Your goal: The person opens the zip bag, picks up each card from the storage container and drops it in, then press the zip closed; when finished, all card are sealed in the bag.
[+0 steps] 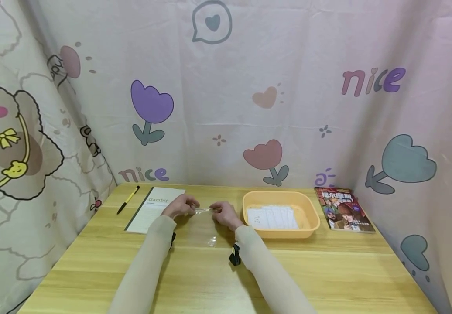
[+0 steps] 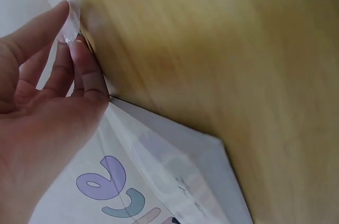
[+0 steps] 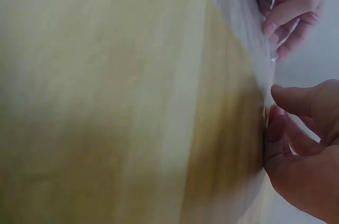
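A clear plastic bag hangs between both hands over the middle of the table, its top edge away from the person. At the left end of that edge, my left hand pinches the film between thumb and fingers; the left wrist view shows the bag's crumpled corner at the fingertips. The right hand holds the other end of the edge, with thumb and curled fingers close on either side of it in the right wrist view. The film stretches across to the left hand there.
Beside the left hand lies a notebook marked "Gambit", with a yellow and black pen left of it. An orange basket holding several white paper pieces stands right of the right hand. Further right is a colourful magazine.
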`<state>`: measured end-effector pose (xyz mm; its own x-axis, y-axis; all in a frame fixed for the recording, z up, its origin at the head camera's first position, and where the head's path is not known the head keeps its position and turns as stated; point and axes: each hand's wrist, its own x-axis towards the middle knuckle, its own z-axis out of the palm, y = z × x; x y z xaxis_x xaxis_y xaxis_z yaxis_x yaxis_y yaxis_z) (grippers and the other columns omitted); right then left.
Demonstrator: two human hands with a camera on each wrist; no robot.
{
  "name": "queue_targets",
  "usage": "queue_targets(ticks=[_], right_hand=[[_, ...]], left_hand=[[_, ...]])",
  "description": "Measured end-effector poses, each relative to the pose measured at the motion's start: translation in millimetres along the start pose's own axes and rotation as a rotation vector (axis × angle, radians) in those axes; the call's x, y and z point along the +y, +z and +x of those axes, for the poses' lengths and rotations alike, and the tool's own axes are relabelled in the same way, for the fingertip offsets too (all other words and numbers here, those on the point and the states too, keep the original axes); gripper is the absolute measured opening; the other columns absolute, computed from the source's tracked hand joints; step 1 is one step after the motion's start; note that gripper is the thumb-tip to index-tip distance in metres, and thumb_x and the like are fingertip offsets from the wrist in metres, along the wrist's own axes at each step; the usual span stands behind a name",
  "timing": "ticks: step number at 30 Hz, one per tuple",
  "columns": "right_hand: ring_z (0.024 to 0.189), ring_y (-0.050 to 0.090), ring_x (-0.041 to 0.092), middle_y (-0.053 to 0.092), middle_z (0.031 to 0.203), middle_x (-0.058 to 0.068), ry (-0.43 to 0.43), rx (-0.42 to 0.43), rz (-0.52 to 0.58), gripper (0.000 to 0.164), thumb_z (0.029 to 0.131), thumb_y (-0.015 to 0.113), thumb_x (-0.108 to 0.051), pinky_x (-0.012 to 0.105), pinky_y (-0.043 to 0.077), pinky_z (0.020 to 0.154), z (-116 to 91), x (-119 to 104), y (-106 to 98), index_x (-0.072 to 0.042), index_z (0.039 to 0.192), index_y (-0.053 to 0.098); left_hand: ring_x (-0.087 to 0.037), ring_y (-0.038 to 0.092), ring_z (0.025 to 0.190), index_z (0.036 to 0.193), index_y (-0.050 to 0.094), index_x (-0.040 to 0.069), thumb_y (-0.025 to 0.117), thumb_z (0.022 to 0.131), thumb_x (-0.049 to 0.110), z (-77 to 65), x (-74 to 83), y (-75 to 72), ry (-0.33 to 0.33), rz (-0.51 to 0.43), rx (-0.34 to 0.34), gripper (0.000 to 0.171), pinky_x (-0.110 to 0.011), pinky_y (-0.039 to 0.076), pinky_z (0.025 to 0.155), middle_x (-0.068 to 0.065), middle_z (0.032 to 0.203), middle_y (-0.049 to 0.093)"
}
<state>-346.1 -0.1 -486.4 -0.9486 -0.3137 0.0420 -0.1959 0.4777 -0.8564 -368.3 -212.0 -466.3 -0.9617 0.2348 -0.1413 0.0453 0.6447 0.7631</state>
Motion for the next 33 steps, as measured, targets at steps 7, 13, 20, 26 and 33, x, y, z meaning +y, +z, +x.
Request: queue_targets(ticks=[7,13,20,26,33], right_hand=[[0.084,0.059,0.013,0.071,0.095,0.008,-0.038,-0.018,-0.056,0.023,0.085,0.071,0.000,0.026,0.051,0.077,-2.3,2.7,-0.9,-0.001,0.108,0.072],[0.079,0.058,0.010,0.070,0.086,0.003,-0.042,-0.036,-0.071,0.012,0.085,0.073,-0.004,0.023,0.050,0.074,-5.8,3.9,-0.8,-0.005,0.097,0.075],[0.082,0.060,0.012,0.070,0.093,0.005,-0.042,-0.003,0.009,0.009,0.089,0.068,-0.008,0.026,0.052,0.076,-15.2,5.4,0.5,-0.006,0.097,0.072],[0.077,0.059,0.010,0.071,0.094,0.010,-0.084,0.064,0.113,0.014,0.092,0.063,-0.007,0.021,0.052,0.066,-28.9,5.7,-4.5,-0.003,0.102,0.072],[0.079,0.065,0.019,0.073,0.096,0.013,-0.111,0.090,0.089,0.022,0.096,0.062,-0.016,0.025,0.054,0.065,-52.2,-9.3,-21.9,-0.001,0.108,0.073]], left_hand=[[-0.018,0.060,0.087,0.101,0.076,0.006,0.072,0.082,0.002,-0.4,-0.2,0.2,0.007,0.061,-0.057,0.020,-0.030,0.050,0.078,-0.008,0.102,0.074],[-0.021,0.061,0.100,0.101,0.076,0.006,0.072,0.083,0.005,-3.9,2.3,2.1,0.038,-0.011,-0.116,0.018,-0.045,0.046,0.098,-0.009,0.104,0.074],[-0.020,0.062,0.085,0.104,0.074,0.003,0.068,0.085,0.003,-11.7,5.8,2.4,0.060,-0.117,-0.149,0.020,-0.029,0.052,0.075,-0.009,0.101,0.073],[-0.020,0.063,0.094,0.107,0.073,0.004,0.068,0.088,0.007,-23.3,16.4,4.5,0.157,-0.147,-0.094,0.020,-0.032,0.054,0.085,-0.012,0.106,0.072],[-0.026,0.065,0.092,0.112,0.069,0.000,0.070,0.090,0.013,-34.4,38.0,12.0,0.252,-0.234,-0.006,0.026,-0.036,0.057,0.080,-0.011,0.102,0.071]])
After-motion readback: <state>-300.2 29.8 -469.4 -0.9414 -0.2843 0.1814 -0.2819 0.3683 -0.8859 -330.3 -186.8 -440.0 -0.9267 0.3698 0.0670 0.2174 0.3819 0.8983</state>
